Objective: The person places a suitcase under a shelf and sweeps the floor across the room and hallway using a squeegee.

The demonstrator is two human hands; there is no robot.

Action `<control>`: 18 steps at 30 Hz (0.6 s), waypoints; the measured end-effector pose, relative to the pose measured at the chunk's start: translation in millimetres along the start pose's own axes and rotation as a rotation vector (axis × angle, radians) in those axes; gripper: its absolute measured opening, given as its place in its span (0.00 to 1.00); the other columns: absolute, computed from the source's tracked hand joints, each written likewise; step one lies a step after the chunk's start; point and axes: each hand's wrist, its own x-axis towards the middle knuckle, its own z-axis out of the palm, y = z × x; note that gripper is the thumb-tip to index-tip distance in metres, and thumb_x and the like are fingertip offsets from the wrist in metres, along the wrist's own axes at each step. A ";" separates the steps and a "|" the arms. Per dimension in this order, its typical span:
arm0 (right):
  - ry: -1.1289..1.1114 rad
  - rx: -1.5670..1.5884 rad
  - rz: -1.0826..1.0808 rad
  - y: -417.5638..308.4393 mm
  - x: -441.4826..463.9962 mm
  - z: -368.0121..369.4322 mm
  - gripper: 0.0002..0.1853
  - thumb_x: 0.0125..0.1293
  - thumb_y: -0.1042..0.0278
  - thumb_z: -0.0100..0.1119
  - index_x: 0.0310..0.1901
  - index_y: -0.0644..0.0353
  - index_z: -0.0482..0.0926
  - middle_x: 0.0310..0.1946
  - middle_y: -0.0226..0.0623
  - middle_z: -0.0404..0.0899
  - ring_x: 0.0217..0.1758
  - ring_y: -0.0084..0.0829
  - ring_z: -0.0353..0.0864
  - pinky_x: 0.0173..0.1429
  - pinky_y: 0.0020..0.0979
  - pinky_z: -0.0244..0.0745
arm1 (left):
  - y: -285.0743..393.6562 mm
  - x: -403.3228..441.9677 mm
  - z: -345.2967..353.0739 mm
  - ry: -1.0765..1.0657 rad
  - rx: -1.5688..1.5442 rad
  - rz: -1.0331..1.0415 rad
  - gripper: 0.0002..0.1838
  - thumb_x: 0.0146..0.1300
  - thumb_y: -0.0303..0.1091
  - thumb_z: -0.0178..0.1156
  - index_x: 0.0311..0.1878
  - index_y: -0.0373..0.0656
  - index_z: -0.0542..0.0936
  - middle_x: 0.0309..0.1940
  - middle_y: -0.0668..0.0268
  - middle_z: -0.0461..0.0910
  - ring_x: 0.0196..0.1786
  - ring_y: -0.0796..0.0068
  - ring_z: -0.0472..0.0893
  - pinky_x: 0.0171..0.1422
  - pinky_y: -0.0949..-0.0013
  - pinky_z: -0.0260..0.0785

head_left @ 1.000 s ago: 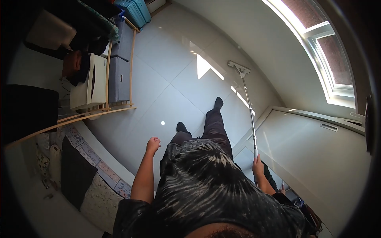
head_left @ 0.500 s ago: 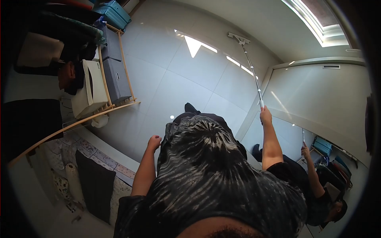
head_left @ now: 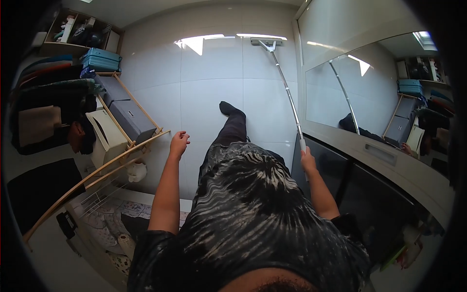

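The person's left hand (head_left: 180, 142) is loosely curled, nothing seen in it. Wiped and unwiped floor (head_left: 209, 63) look alike — what is done or left cannot be told. The mop (head_left: 285, 86) has its head down toward the far wall (head_left: 214, 6), the right hand (head_left: 307, 159) gripping its handle.

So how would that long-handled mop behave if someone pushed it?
The mop has a straight, slim pole, so it is probably stiff and fairly light for its length. Its flat head would likely glide on the glossy floor. If the right hand let go, the slanting pole might topple.
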 end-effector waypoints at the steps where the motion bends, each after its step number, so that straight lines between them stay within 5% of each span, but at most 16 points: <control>1: 0.094 -0.069 -0.090 51.1 -16.6 38.3 0.23 0.74 0.50 0.41 0.66 0.47 0.60 0.35 0.57 0.81 0.31 0.60 0.81 0.32 0.53 0.74 | -2.5 3.3 9.7 -0.075 0.060 0.013 0.22 0.63 0.37 0.57 0.56 0.33 0.74 0.44 0.55 0.82 0.36 0.70 0.84 0.42 0.68 0.75; 3: -0.023 -0.002 0.042 74.7 -104.6 62.1 0.24 0.73 0.52 0.44 0.66 0.50 0.59 0.42 0.62 0.80 0.43 0.64 0.79 0.44 0.54 0.74 | -26.6 14.9 30.7 -0.211 0.214 0.036 0.23 0.63 0.39 0.58 0.57 0.34 0.74 0.45 0.54 0.82 0.35 0.70 0.84 0.44 0.68 0.75; 5: 0.061 0.041 -0.127 123.3 -183.1 120.0 0.23 0.73 0.53 0.45 0.64 0.51 0.60 0.37 0.59 0.81 0.40 0.62 0.80 0.43 0.55 0.73 | -60.5 23.9 51.5 -0.355 0.429 0.032 0.24 0.62 0.41 0.59 0.57 0.35 0.75 0.44 0.52 0.83 0.38 0.67 0.84 0.48 0.66 0.74; 6: -0.338 0.241 0.232 138.1 -236.8 129.0 0.23 0.72 0.53 0.45 0.64 0.51 0.60 0.35 0.58 0.81 0.38 0.60 0.81 0.40 0.55 0.73 | -70.8 25.9 58.9 -0.441 0.546 0.013 0.24 0.62 0.41 0.59 0.56 0.35 0.75 0.44 0.52 0.83 0.41 0.64 0.84 0.51 0.65 0.74; 9: -0.237 0.185 0.199 140.9 -238.7 130.3 0.23 0.73 0.53 0.45 0.64 0.51 0.60 0.34 0.57 0.81 0.38 0.59 0.81 0.40 0.55 0.74 | -72.6 23.3 67.2 -0.536 0.724 0.132 0.23 0.63 0.43 0.59 0.55 0.36 0.76 0.48 0.51 0.82 0.54 0.56 0.80 0.58 0.63 0.71; 16: -0.101 -0.053 0.174 161.3 -287.9 153.0 0.23 0.73 0.53 0.44 0.64 0.52 0.60 0.33 0.57 0.81 0.37 0.58 0.82 0.39 0.54 0.74 | -39.3 -16.6 39.1 -0.374 0.532 0.204 0.22 0.65 0.40 0.58 0.56 0.35 0.75 0.47 0.53 0.82 0.43 0.65 0.84 0.50 0.65 0.76; 18: -0.028 -0.041 0.171 123.5 -227.2 134.5 0.23 0.73 0.52 0.44 0.64 0.50 0.59 0.33 0.56 0.82 0.37 0.60 0.81 0.40 0.55 0.74 | -53.9 -8.4 24.2 -0.353 0.487 0.186 0.22 0.65 0.39 0.58 0.56 0.34 0.75 0.45 0.55 0.82 0.37 0.69 0.84 0.45 0.67 0.76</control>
